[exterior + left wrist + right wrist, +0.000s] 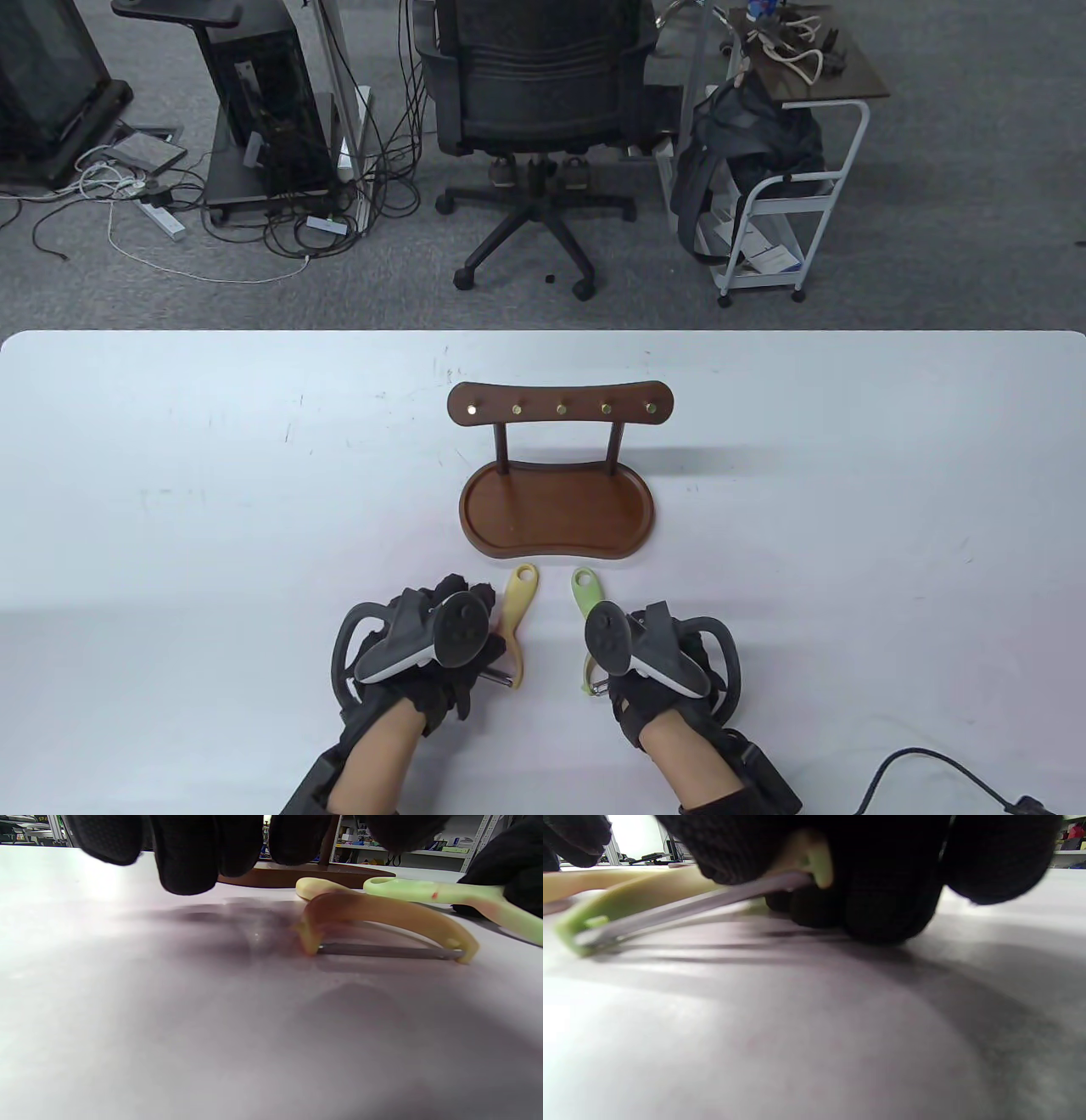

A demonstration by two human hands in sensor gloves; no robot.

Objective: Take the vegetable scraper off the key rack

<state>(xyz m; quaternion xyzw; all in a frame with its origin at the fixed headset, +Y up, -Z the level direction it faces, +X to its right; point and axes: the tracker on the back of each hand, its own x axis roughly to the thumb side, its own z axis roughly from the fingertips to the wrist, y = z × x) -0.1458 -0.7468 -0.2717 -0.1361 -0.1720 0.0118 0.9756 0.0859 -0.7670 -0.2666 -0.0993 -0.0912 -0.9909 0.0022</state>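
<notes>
Yellow scraper (517, 622) lies loose beside the left hand (433, 649), fingers spread above the worktop (212, 509); right hand (653, 658) grips the green scraper (584, 594).

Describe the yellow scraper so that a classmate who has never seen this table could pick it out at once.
Find the brown wooden key rack standing mid-table; two scrapers lie on the table just in front of its tray, between the gloved hands. The yellow scraper is the one beside the left hand. Its neighbour by the right hand is the green scraper.
</notes>
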